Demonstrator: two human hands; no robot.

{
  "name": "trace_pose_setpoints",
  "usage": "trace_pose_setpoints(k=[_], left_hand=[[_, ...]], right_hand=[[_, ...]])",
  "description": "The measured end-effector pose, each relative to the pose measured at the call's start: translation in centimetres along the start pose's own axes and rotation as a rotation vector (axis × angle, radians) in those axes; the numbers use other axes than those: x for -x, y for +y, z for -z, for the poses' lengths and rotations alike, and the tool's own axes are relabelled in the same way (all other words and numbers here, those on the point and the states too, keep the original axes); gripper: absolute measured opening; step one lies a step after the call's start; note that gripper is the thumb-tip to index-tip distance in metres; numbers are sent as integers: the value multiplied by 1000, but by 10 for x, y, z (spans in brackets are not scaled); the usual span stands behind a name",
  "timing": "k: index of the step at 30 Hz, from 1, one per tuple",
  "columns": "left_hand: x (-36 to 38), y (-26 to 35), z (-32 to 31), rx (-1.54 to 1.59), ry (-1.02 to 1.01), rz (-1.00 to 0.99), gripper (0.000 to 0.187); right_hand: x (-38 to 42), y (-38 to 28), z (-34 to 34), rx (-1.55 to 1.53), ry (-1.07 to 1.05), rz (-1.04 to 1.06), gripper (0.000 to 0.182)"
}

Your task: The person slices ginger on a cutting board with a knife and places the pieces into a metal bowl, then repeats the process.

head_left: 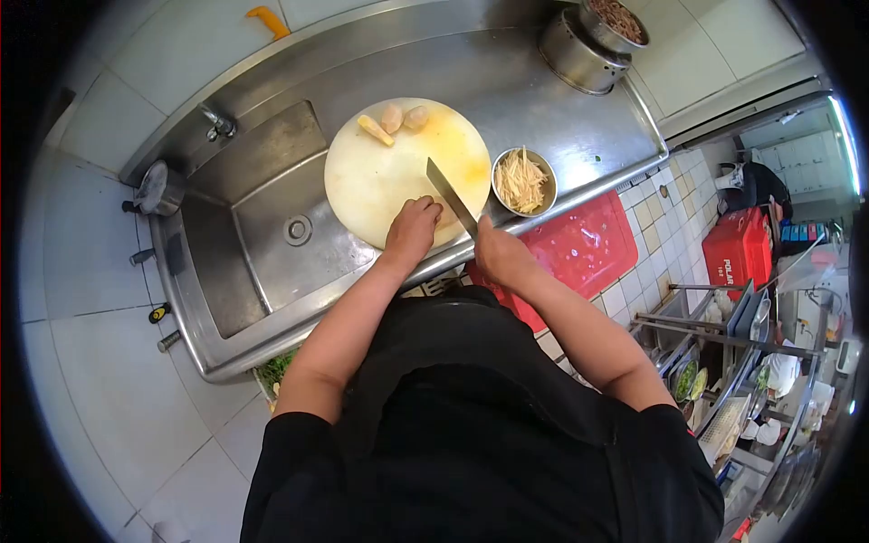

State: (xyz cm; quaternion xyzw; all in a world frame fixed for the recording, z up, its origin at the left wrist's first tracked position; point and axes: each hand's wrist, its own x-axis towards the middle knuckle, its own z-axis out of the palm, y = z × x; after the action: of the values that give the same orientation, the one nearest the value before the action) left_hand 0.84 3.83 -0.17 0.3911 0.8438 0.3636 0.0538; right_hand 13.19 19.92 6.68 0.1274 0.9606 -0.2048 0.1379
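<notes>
My right hand (501, 253) is wrapped round the handle of a kitchen knife (450, 197), its blade slanting up and left over the round white cutting board (358, 185). Close to the blade's left side, my left hand (415, 228) presses down on the board with curled fingers. What lies under those fingers is mostly hidden. At the board's far side are a peeled yellowish piece (375, 130) and two pale, rounded pieces (391, 117), perhaps of a root. A metal bowl (499, 194) of thin pale-yellow strips (520, 181) stands right of the board.
The board rests on a steel counter (507, 81) partly over a sink basin (244, 258). A tap (217, 123) is at the left. Metal pots (584, 59) stand far right. Below are a red lid-like panel (579, 249) and a shelf rack (724, 335) at right.
</notes>
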Motion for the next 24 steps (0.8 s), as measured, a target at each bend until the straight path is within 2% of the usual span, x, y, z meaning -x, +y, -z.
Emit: trace_pose_setpoints(k=[2,5,8,11,13,14,17,18,21,23,24], left_hand=[[3,2,2,-26,-40,-9,17],[0,-5,-3,-19,2,-44,19],[-1,-1,-1,-9,-6,-10,19],[-3,-1,2,-19,-26,9,19],[4,-1,-2,-20,-50,-14,19],[-1,-4,-4,-4,0,-40,18],[0,-5,-4,25,57,-62,16],[0,-5,-4,15,31,-40,16],[1,-3,-3,14,6,-6,16],[8,-3,-5,16,-23,-7,17],[7,-6,-8,13,5,-21,16]], right_hand=[[-12,-5,10,38,65,65,22],[-20,-23,40,49,-49,34,20],[1,-6,5,28,-25,-11,20],[-5,-10,5,23,-17,-72,20],[-19,-17,22,-27,17,16,21],[-27,-20,31,32,-51,6,22],[-6,-23,36,29,-68,-7,22],[-1,-23,26,13,-64,-119,21],[-1,-17,7,8,-63,-153,22],[-16,-13,14,0,21,-4,22],[-24,-24,29,20,-11,-18,23]])
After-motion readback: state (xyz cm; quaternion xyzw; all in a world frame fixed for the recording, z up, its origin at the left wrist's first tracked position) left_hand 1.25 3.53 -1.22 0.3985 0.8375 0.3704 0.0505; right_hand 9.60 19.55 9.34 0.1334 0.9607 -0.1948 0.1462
